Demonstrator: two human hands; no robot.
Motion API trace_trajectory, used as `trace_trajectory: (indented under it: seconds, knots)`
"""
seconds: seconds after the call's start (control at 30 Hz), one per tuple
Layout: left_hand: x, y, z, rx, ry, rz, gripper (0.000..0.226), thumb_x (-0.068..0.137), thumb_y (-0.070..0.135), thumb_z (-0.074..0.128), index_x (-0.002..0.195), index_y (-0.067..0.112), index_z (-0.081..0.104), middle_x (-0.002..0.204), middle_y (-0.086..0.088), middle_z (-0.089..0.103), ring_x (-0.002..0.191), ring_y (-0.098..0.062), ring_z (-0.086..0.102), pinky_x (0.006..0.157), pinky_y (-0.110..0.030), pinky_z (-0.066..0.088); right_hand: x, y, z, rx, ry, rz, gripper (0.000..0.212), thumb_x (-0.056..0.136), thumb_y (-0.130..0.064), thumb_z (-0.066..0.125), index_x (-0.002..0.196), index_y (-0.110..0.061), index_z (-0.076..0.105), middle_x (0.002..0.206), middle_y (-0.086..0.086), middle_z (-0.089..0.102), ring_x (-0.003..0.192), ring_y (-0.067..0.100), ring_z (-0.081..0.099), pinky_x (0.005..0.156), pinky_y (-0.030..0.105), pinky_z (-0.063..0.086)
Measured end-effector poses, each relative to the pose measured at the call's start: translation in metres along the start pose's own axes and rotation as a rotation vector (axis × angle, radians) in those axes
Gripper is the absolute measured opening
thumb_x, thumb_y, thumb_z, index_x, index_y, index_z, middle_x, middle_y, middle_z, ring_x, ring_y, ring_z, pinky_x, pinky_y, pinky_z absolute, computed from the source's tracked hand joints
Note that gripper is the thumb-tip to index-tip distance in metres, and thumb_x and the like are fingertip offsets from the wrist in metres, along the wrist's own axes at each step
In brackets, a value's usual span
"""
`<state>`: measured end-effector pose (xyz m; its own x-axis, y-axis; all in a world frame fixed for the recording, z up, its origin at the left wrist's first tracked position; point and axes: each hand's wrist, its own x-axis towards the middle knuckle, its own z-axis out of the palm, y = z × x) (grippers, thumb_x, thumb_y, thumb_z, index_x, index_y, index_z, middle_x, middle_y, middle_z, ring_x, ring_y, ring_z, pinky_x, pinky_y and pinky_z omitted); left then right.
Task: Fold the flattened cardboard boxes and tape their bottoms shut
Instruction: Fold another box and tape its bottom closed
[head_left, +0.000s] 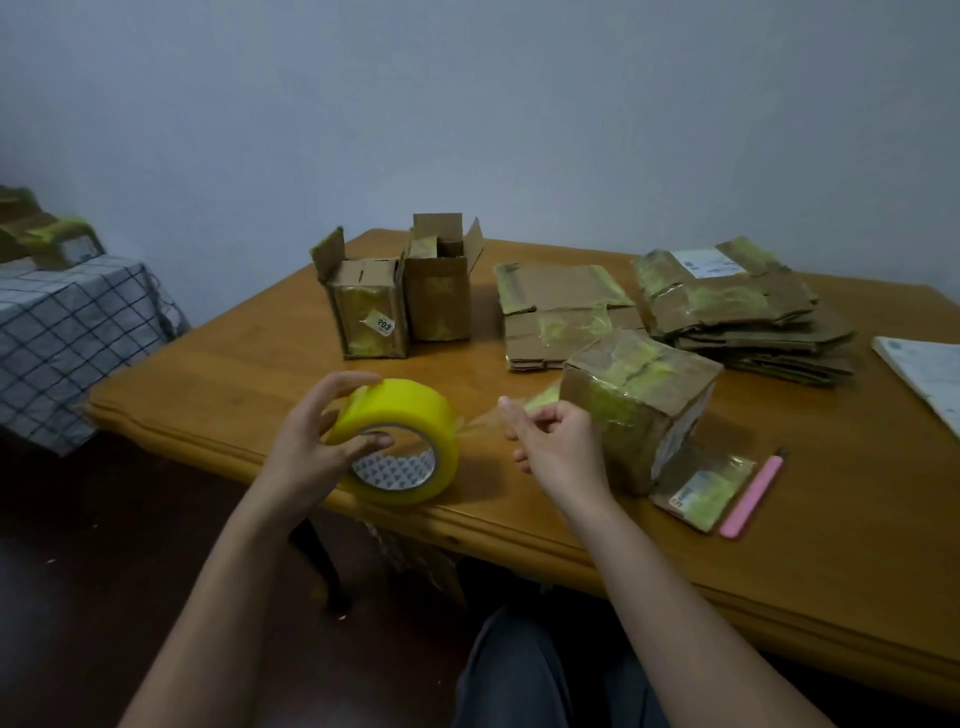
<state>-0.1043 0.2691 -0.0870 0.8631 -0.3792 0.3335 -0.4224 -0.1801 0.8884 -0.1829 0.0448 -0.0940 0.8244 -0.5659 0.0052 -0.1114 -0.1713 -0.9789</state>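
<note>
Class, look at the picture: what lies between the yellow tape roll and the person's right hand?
In the head view, a pulled-out strip of clear tape spans from the tape roll to the right hand, above the table.

On the small folded box (370, 314) at the far left of the table, a pale sticker (381, 325) on its taped front reads "203". The white labels on the flattened cardboard stack (737, 306) at the back right, on the flap of the near box (641, 402) and on the paper (927, 376) at the right edge carry print too small to read.
</note>
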Motion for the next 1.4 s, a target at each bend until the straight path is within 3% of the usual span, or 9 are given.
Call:
trace_trajectory:
  seconds: [0.2,0.4,0.57,0.77,0.93,1.07,1.17,1.3,1.4]
  knots:
    - [0.018,-0.006,-0.006,0.248,0.183,0.207,0.058,0.081,-0.017,0.065,0.121,0.025,0.064,0.111,0.0,0.058,0.101,0.0,0.052,0.082,-0.002,0.038,0.009,0.01,0.02,-0.203,0.04,-0.116,0.027,0.086,-0.036,0.071,0.07,-0.015,0.063,0.065,-0.004,0.067,0.061,0.009,0.061,0.056,0.025,0.049]
    - [0.038,-0.012,0.009,0.608,0.128,0.313,0.067,0.072,-0.029,0.055,0.121,0.014,0.07,0.122,-0.021,0.058,0.112,-0.045,0.046,0.09,-0.043,0.037,0.014,0.025,0.03,-0.475,0.068,-0.147,0.031,0.087,-0.037,0.07,0.063,-0.022,0.056,0.066,-0.008,0.06,0.065,0.014,0.059,0.055,0.029,0.047]
    - [0.043,-0.013,0.014,0.649,0.026,0.332,0.072,0.072,-0.027,0.054,0.121,0.024,0.07,0.124,-0.014,0.057,0.114,-0.039,0.046,0.089,-0.044,0.04,0.013,0.03,0.03,-0.723,0.069,-0.143,0.038,0.084,-0.043,0.071,0.062,-0.024,0.047,0.065,-0.012,0.045,0.064,0.013,0.048,0.052,0.029,0.034]
    - [0.034,0.001,0.01,0.663,-0.022,0.194,0.084,0.069,-0.016,0.048,0.132,0.037,0.059,0.138,0.002,0.041,0.129,-0.026,0.028,0.097,-0.039,0.034,0.009,0.029,0.022,-0.669,0.059,-0.142,0.029,0.086,-0.035,0.072,0.083,-0.023,0.045,0.075,-0.013,0.04,0.07,0.009,0.045,0.049,0.019,0.027]
    - [0.031,0.029,0.013,0.794,-0.054,0.089,0.083,0.072,-0.009,0.051,0.141,0.035,0.051,0.149,0.002,0.031,0.137,-0.019,0.015,0.116,-0.059,0.022,-0.007,0.018,0.002,-0.648,0.024,-0.229,0.022,0.091,-0.018,0.066,0.085,-0.025,0.046,0.075,-0.012,0.046,0.064,0.003,0.046,0.05,0.019,0.035]
    - [0.031,0.055,0.051,0.615,0.062,0.251,0.071,0.076,-0.015,0.049,0.134,0.024,0.059,0.139,-0.001,0.044,0.132,-0.018,0.035,0.104,-0.03,0.04,-0.027,0.007,-0.031,-0.61,0.383,-0.643,0.015,0.088,-0.014,0.06,0.09,-0.022,0.047,0.085,-0.011,0.043,0.073,0.002,0.039,0.062,0.011,0.032]
    - [0.037,0.07,0.105,0.462,-0.07,0.264,0.069,0.08,-0.015,0.044,0.134,0.026,0.058,0.139,0.002,0.045,0.129,-0.01,0.04,0.095,-0.008,0.032,-0.022,0.009,-0.067,-0.616,0.605,-0.703,0.017,0.091,-0.015,0.054,0.107,-0.018,0.057,0.108,0.0,0.051,0.101,0.012,0.043,0.085,0.02,0.03]
    - [0.047,0.074,0.159,0.191,-0.324,0.053,0.076,0.081,-0.019,0.038,0.141,0.027,0.053,0.155,-0.001,0.027,0.14,-0.01,0.024,0.111,-0.017,0.027,-0.003,0.021,-0.108,-0.648,0.257,-0.558,0.033,0.103,-0.029,0.043,0.129,-0.021,0.06,0.143,0.004,0.048,0.131,0.025,0.04,0.105,0.03,0.024]
    - [0.045,0.067,0.172,0.093,-0.386,-0.015,0.06,0.085,-0.011,0.041,0.122,0.029,0.066,0.136,0.001,0.036,0.132,-0.021,0.033,0.105,-0.027,0.037,0.005,0.029,-0.134,-0.551,0.062,-0.565,0.038,0.101,-0.045,0.04,0.125,-0.025,0.063,0.142,-0.004,0.048,0.134,0.014,0.037,0.111,0.035,0.022]
